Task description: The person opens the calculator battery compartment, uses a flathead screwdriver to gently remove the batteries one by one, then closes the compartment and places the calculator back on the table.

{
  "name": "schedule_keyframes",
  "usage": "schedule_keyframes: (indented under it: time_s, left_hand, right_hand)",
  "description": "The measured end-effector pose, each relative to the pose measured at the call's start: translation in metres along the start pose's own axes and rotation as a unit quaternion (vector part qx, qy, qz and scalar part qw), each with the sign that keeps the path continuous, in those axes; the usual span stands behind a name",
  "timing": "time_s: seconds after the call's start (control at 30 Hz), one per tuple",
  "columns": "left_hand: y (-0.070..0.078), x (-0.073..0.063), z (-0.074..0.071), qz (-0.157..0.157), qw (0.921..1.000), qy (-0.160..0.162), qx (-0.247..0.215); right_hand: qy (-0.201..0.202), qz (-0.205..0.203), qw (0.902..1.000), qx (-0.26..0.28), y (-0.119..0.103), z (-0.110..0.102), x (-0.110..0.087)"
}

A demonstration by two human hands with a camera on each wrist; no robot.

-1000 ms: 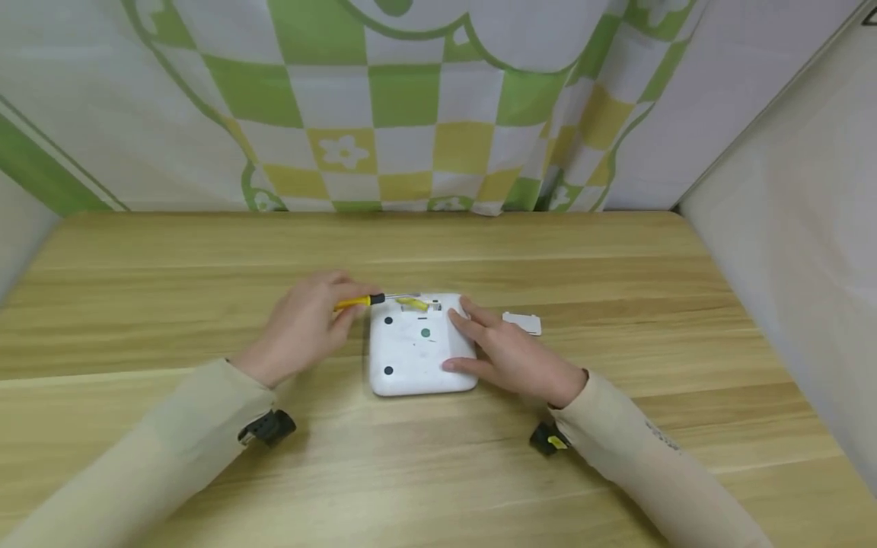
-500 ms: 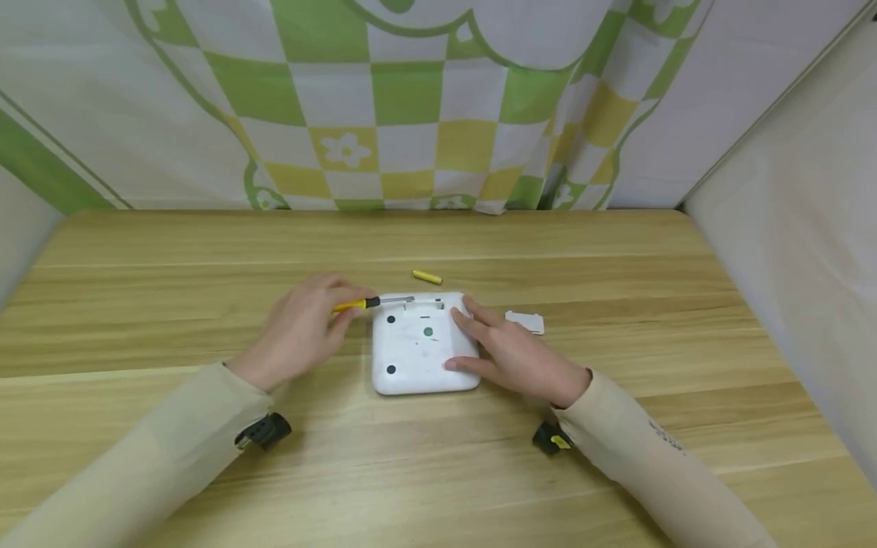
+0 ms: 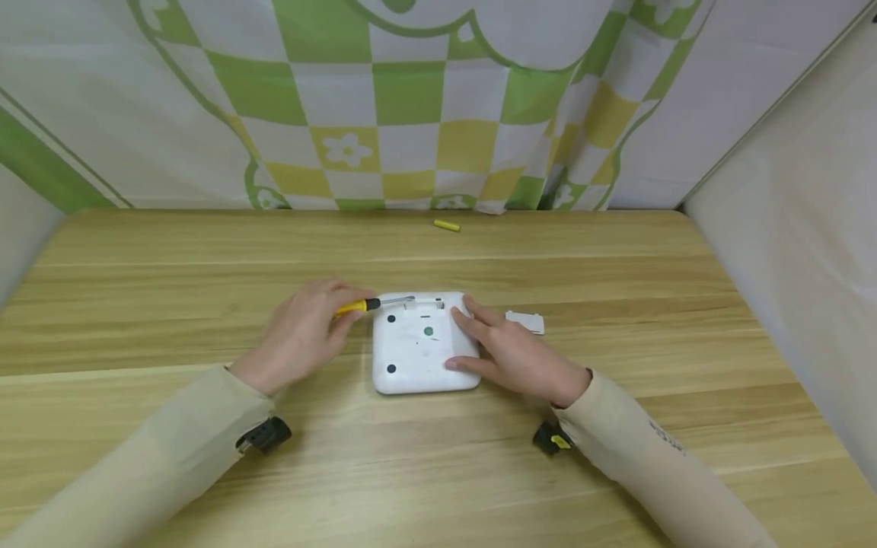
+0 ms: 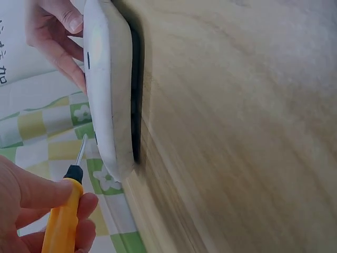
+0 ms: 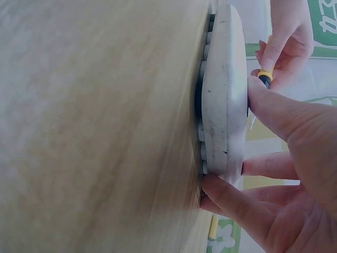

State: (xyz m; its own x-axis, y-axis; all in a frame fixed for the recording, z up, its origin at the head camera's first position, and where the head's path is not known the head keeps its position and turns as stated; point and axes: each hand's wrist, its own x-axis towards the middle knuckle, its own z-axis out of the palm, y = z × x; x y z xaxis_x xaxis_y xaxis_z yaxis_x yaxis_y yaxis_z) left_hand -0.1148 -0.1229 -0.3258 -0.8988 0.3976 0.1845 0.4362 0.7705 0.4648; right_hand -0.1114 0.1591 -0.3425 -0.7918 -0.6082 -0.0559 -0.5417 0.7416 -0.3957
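Observation:
A white calculator [image 3: 416, 355] lies face down on the wooden table, its keys showing underneath in the right wrist view. Along its far edge the battery compartment [image 3: 423, 304] is uncovered. My left hand [image 3: 298, 333] pinches a yellow-and-black screwdriver [image 4: 63, 219] by its handle, the metal tip over the compartment's left end. My right hand [image 3: 517, 361] holds the calculator's right side, thumb on the back and fingertips [image 5: 215, 185] round the edge. A yellow battery [image 3: 447, 225] lies apart near the table's far edge.
The white battery cover [image 3: 525, 323] lies right of the calculator, just beyond my right hand. Behind the table [image 3: 205, 251] hangs a green, yellow and white checked curtain [image 3: 404, 99]. A pale wall [image 3: 795, 198] runs along the right side.
The yellow battery came out of the compartment, landed beyond the calculator and rolled farther off to the table's far edge. Both hands have hardly moved.

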Motion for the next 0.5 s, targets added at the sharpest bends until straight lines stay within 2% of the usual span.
schedule_keyframes:
  time_s: [0.2,0.33,0.5]
  left_hand:
    - [0.0,-0.0027,0.0037,0.006,0.9998,0.01,0.018]
    - [0.0008,-0.0061,0.0055,-0.004,0.9998,-0.001,0.021]
    - [0.0021,-0.0101,0.0066,-0.016,0.9996,0.003,0.022]
  right_hand:
    - [0.005,-0.003,1.0,-0.001,0.0008,0.0005,-0.0002]
    - [0.009,-0.008,0.9999,-0.006,0.0009,0.001,-0.0002]
    - [0.008,-0.006,0.9999,-0.003,0.0006,0.0008,-0.0001]
